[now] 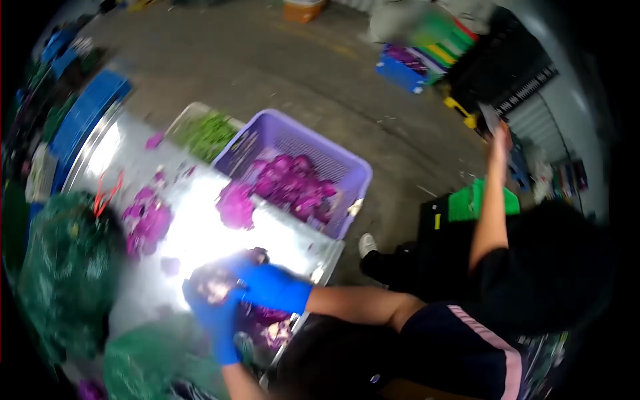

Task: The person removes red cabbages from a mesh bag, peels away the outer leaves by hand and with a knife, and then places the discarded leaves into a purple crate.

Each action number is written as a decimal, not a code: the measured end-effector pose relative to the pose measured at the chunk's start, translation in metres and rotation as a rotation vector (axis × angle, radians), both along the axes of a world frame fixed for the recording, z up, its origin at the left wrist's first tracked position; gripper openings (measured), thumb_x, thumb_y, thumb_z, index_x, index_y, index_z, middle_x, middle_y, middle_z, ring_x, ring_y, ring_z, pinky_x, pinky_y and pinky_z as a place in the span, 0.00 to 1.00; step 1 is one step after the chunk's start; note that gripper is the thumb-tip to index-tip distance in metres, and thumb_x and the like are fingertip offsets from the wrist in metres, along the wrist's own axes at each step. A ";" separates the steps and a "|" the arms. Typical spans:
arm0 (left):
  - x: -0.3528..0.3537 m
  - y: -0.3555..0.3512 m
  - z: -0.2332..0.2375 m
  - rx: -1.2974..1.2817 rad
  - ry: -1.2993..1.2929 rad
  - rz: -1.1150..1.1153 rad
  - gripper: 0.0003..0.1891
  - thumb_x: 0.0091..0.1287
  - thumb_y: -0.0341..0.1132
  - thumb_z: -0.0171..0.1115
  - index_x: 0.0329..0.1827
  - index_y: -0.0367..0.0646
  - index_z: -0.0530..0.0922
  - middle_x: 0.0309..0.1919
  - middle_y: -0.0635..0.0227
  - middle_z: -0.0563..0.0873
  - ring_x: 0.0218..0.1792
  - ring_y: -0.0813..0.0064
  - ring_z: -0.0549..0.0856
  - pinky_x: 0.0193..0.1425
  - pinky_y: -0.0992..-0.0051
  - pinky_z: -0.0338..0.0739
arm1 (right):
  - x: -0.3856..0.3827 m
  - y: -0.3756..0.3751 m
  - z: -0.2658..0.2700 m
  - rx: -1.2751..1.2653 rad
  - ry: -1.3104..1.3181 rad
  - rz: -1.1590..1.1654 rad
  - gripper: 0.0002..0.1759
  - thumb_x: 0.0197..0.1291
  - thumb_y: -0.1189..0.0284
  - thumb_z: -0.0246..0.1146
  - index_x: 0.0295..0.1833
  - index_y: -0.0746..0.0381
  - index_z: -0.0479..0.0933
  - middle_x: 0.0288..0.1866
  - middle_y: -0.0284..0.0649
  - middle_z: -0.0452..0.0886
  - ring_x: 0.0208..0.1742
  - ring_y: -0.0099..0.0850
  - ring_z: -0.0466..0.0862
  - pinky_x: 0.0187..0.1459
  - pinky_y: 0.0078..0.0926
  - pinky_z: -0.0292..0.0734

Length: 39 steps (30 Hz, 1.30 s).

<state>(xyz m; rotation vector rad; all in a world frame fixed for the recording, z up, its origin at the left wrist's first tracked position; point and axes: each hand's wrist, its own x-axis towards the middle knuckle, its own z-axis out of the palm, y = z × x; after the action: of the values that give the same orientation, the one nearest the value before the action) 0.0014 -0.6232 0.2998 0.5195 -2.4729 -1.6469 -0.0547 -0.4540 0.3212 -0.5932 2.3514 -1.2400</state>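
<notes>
Both my hands wear blue gloves and are blurred by motion over the shiny metal table (143, 293). My left hand (217, 320) is wrapped around the near side of a purple cabbage (219, 288) with a pale face showing. My right hand (270, 283) presses on the same cabbage from the right; its fingertips are smeared. Below the right hand lie more purple cabbage pieces (277, 333). Farther up the table are a purple cabbage (236, 205) and a pile of loose purple leaves (147, 223).
A purple crate (357, 170) holding purple cabbages stands against the table's far edge, beside a tub of green leaves (207, 137). Green bags (67, 273) crowd the left side. Another person's raised arm (490, 207) is at right, holding a flat, blurred object (490, 118).
</notes>
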 end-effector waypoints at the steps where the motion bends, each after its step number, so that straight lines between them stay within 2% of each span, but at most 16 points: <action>1: -0.003 0.006 0.005 0.044 0.010 -0.011 0.63 0.42 0.41 0.85 0.78 0.33 0.51 0.70 0.48 0.67 0.69 0.54 0.70 0.74 0.57 0.65 | 0.005 -0.001 -0.017 -0.116 0.027 -0.061 0.39 0.67 0.52 0.58 0.78 0.58 0.56 0.67 0.56 0.73 0.52 0.51 0.84 0.52 0.43 0.79; 2: -0.004 0.010 0.011 0.089 0.019 -0.022 0.64 0.41 0.41 0.86 0.78 0.33 0.50 0.69 0.48 0.67 0.68 0.54 0.71 0.74 0.56 0.65 | 0.012 -0.003 -0.034 -0.232 0.059 -0.115 0.39 0.67 0.53 0.59 0.77 0.57 0.56 0.67 0.56 0.73 0.53 0.51 0.84 0.53 0.42 0.78; 4: -0.038 0.045 0.006 -0.020 0.118 -0.043 0.59 0.42 0.41 0.85 0.74 0.32 0.54 0.65 0.48 0.71 0.64 0.54 0.74 0.71 0.57 0.67 | 0.011 -0.012 -0.050 -0.478 -0.221 -0.145 0.37 0.65 0.56 0.60 0.76 0.56 0.59 0.66 0.53 0.74 0.56 0.49 0.83 0.56 0.41 0.77; 6: -0.097 0.101 0.021 -0.022 0.231 -0.184 0.50 0.44 0.40 0.85 0.67 0.30 0.63 0.58 0.48 0.77 0.59 0.57 0.77 0.66 0.60 0.73 | 0.012 -0.011 -0.058 -0.545 -0.220 -0.197 0.32 0.67 0.58 0.60 0.73 0.56 0.64 0.65 0.49 0.75 0.59 0.45 0.81 0.60 0.39 0.74; 8: -0.111 0.118 0.029 -0.085 0.286 -0.242 0.47 0.44 0.40 0.85 0.64 0.29 0.67 0.55 0.49 0.79 0.56 0.58 0.79 0.63 0.61 0.76 | 0.011 -0.012 -0.058 -0.401 0.049 -0.248 0.26 0.70 0.60 0.58 0.69 0.60 0.69 0.64 0.45 0.75 0.61 0.39 0.78 0.64 0.37 0.72; 12: -0.054 0.048 0.027 -0.298 0.283 -0.169 0.50 0.41 0.41 0.86 0.65 0.29 0.65 0.56 0.49 0.79 0.56 0.58 0.80 0.63 0.60 0.76 | -0.007 -0.002 -0.068 -0.262 0.159 -0.150 0.35 0.62 0.57 0.62 0.73 0.56 0.64 0.69 0.48 0.73 0.69 0.47 0.73 0.67 0.47 0.66; 14: -0.040 0.027 0.019 -0.395 0.272 -0.114 0.50 0.40 0.44 0.87 0.63 0.29 0.66 0.55 0.47 0.79 0.54 0.55 0.81 0.61 0.58 0.77 | -0.009 0.037 0.034 0.009 0.357 -0.108 0.38 0.63 0.48 0.59 0.72 0.59 0.66 0.71 0.47 0.70 0.73 0.45 0.67 0.70 0.52 0.58; 18: -0.021 0.004 0.018 -0.591 0.210 -0.033 0.53 0.37 0.51 0.86 0.61 0.27 0.67 0.49 0.44 0.79 0.50 0.48 0.81 0.57 0.54 0.78 | 0.000 0.016 0.025 -0.063 0.361 -0.086 0.37 0.64 0.48 0.57 0.72 0.59 0.67 0.71 0.48 0.70 0.73 0.48 0.67 0.71 0.54 0.57; 22: -0.008 0.000 0.015 -0.643 0.216 -0.017 0.53 0.37 0.50 0.86 0.61 0.26 0.67 0.50 0.42 0.78 0.50 0.48 0.81 0.58 0.53 0.78 | 0.009 0.009 0.022 -0.015 0.295 -0.063 0.40 0.62 0.45 0.57 0.73 0.59 0.66 0.72 0.50 0.69 0.74 0.49 0.65 0.72 0.55 0.55; 25: 0.000 0.000 0.014 -0.741 0.186 -0.025 0.52 0.39 0.49 0.85 0.63 0.27 0.67 0.51 0.43 0.78 0.50 0.48 0.81 0.57 0.54 0.78 | 0.012 0.010 0.021 -0.055 0.259 -0.069 0.36 0.65 0.49 0.56 0.73 0.59 0.66 0.72 0.47 0.69 0.73 0.46 0.66 0.72 0.51 0.57; 28: 0.002 -0.014 -0.016 -0.467 0.067 0.000 0.51 0.43 0.50 0.83 0.65 0.28 0.66 0.53 0.43 0.77 0.49 0.48 0.81 0.57 0.55 0.78 | 0.012 0.012 0.016 -0.136 0.181 -0.099 0.33 0.67 0.53 0.55 0.73 0.59 0.67 0.72 0.45 0.69 0.73 0.44 0.67 0.73 0.47 0.59; 30: -0.009 -0.053 -0.107 0.371 0.106 0.104 0.51 0.45 0.51 0.82 0.67 0.29 0.65 0.53 0.43 0.78 0.49 0.48 0.81 0.57 0.55 0.77 | 0.012 0.009 0.011 -0.212 0.116 -0.129 0.31 0.69 0.56 0.54 0.73 0.59 0.67 0.72 0.44 0.69 0.73 0.42 0.68 0.73 0.45 0.60; 31: -0.008 -0.051 -0.097 0.368 0.112 0.109 0.51 0.45 0.51 0.82 0.67 0.29 0.65 0.53 0.43 0.78 0.49 0.48 0.81 0.57 0.55 0.77 | 0.012 0.009 0.009 -0.251 0.081 -0.148 0.30 0.70 0.58 0.54 0.73 0.59 0.67 0.72 0.43 0.68 0.73 0.41 0.68 0.73 0.44 0.60; 33: -0.004 -0.031 -0.047 -0.105 0.170 0.005 0.53 0.45 0.52 0.81 0.69 0.30 0.63 0.53 0.44 0.78 0.50 0.47 0.80 0.58 0.55 0.76 | 0.012 0.008 0.005 -0.325 0.010 -0.180 0.28 0.71 0.60 0.53 0.73 0.59 0.67 0.72 0.42 0.68 0.72 0.39 0.69 0.73 0.41 0.61; 34: -0.001 -0.015 -0.011 -0.553 0.179 -0.063 0.54 0.45 0.53 0.81 0.70 0.29 0.63 0.53 0.44 0.78 0.50 0.47 0.80 0.59 0.55 0.76 | 0.011 0.007 0.003 -0.356 -0.020 -0.191 0.27 0.72 0.62 0.53 0.73 0.59 0.67 0.72 0.41 0.68 0.72 0.39 0.69 0.74 0.40 0.62; 39: 0.002 -0.011 0.005 -0.706 0.301 -0.058 0.53 0.43 0.51 0.83 0.68 0.30 0.64 0.51 0.43 0.80 0.50 0.47 0.82 0.55 0.56 0.78 | 0.008 0.005 0.011 -0.507 -0.249 -0.207 0.25 0.74 0.68 0.52 0.73 0.62 0.67 0.72 0.42 0.68 0.72 0.34 0.69 0.74 0.34 0.62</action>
<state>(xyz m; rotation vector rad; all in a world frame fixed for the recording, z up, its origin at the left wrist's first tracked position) 0.0030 -0.6341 0.3044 0.0957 -2.6018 -0.6913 -0.0465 -0.4495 0.3324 -0.3196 1.9297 -1.9080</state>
